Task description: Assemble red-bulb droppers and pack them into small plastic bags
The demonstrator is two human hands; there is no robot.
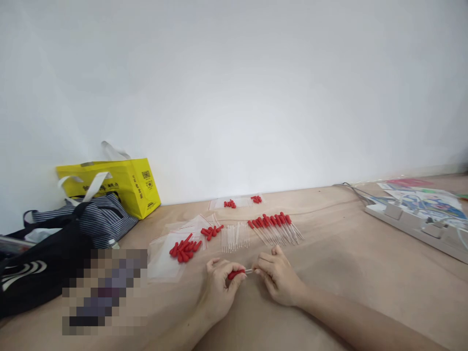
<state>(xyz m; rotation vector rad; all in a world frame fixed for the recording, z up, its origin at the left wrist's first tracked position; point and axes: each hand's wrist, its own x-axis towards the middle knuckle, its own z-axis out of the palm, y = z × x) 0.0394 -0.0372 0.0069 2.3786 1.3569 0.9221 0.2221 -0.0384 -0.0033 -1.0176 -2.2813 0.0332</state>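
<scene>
My left hand [220,288] pinches a red rubber dropper bulb [235,274] between thumb and fingers. From the bulb's right end a thin clear dropper tube [249,271] reaches to my right hand [280,279], whose closed fingertips grip it and hide its far part. Just beyond my hands, bare clear tubes [235,237] lie side by side. Right of them is a row of droppers with red bulbs on their tubes [280,228]. Loose red bulbs [185,250] are heaped on a clear plastic bag [161,258], with another small heap of bulbs [211,232] beside it.
Near the wall, more red bulbs [230,204] and tubes lie on plastic. A yellow bag [137,187], a striped bag [115,219] and a black bag [44,278] stand at left. A white power strip [420,231] with plugs and printed sheets [431,202] lie at right.
</scene>
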